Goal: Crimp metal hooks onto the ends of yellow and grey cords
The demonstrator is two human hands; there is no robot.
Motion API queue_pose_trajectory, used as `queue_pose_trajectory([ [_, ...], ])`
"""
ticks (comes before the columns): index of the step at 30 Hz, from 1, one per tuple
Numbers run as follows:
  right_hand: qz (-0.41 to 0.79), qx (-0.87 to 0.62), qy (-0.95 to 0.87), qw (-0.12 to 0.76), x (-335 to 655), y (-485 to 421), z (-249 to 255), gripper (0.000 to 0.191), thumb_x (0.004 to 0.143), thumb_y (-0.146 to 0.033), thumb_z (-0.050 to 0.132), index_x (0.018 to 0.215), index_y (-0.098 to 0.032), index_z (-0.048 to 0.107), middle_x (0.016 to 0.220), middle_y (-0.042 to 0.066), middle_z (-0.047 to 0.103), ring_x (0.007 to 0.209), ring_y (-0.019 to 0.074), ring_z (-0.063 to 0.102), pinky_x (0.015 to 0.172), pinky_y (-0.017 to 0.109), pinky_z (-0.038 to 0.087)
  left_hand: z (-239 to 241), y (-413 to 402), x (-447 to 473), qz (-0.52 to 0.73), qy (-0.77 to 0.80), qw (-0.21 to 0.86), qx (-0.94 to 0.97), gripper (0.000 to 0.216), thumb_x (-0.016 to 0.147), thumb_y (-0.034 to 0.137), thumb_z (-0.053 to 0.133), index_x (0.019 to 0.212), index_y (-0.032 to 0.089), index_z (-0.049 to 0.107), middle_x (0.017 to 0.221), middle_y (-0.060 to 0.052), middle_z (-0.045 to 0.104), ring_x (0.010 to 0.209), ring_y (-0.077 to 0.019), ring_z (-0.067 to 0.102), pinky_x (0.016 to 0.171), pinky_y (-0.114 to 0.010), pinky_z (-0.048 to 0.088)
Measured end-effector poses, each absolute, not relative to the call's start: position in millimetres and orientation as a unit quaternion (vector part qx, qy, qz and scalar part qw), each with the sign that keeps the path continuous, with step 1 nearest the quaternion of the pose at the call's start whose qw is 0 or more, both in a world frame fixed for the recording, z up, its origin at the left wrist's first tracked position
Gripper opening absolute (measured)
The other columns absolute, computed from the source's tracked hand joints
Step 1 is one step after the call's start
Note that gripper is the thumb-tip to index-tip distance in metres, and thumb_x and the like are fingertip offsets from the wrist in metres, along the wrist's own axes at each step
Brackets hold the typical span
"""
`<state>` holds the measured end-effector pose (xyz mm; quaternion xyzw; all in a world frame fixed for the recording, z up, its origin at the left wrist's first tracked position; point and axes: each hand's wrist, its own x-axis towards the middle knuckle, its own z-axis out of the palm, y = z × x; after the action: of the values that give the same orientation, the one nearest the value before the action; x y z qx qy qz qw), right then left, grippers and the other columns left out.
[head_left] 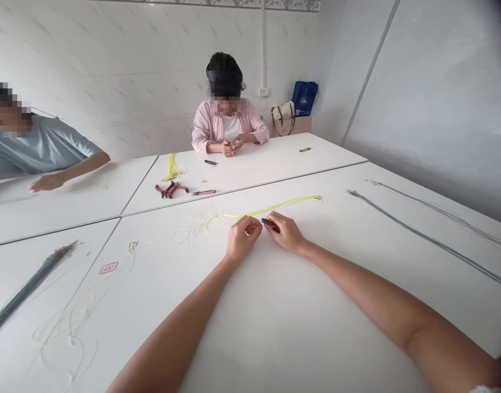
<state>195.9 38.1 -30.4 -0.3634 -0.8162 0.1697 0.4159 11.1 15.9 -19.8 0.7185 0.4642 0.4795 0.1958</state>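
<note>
Yellow cords [283, 204] lie across the white surface [250, 338] in the head view, just beyond both hands, their small metal ends gathered at the right and their loose ends fanning out to the left. Near them, the left hand [243, 238] has its fingers curled, thumb and forefinger drawn close together; whether they pinch a strand is too small to tell. The right hand [287, 233] is wrapped around red-handled pliers [270, 224], fingers folded over the grips, the dark tips pointing at the left hand's fingertips and near them. To the right, well apart from the hands, grey cords [414, 231] stretch toward the edge of the view, with a thinner grey strand [442, 209] beyond. To the left lie a dark bundle [31, 289], looped pale cords [130, 259] with metal ends, and a red-edged label [108, 268] beside them. Farther off are a yellow bundle [171, 166], black snips [211, 162], pink snips [203, 192], red-and-black tools [168, 190] and a yellow cutter [305, 149]. Across the surface, a person in pink [205, 123] sits with both hands together around something small; at the left, a person in blue [49, 136] rests one forearm on the surface. Behind, near the wall, stand a beige bag [284, 114] and a blue bag [304, 98].
</note>
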Motion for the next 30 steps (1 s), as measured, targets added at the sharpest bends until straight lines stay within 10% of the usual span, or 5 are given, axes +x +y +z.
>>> queue_pose_trajectory([
  [19, 0.104, -0.419, -0.776, 0.46, 201.6, 58.0, -35.8, 0.012, 0.095, -0.027, 0.046, 0.084, -0.025, 0.048, 0.083, 0.002, 0.057, 0.068, 0.0184, 0.051, 0.064, 0.029, 0.038, -14.0, 18.1, 1.1, 0.573, 0.525, 0.193, 0.599, 0.031, 0.1, 0.037, 0.044, 0.096, 0.02, 0.069, 0.091, -0.005, 0.074, 0.079, -0.0155, 0.073, 0.074, -0.028, 0.056],
  [30, 0.057, -0.531, -0.687, 0.493, 252.1, 84.9, -43.1, 0.017, 0.092, -0.034, 0.042, 0.077, -0.027, 0.037, 0.074, 0.002, 0.053, 0.066, 0.02, 0.048, 0.062, 0.03, 0.036, -8.9, 10.9, -64.3, 0.501, 0.619, 0.122, 0.592, 0.033, 0.093, 0.037, 0.044, 0.09, 0.023, 0.074, 0.069, 0.0, 0.063, 0.061, -0.0145, 0.056, 0.058, -0.024, 0.039],
])
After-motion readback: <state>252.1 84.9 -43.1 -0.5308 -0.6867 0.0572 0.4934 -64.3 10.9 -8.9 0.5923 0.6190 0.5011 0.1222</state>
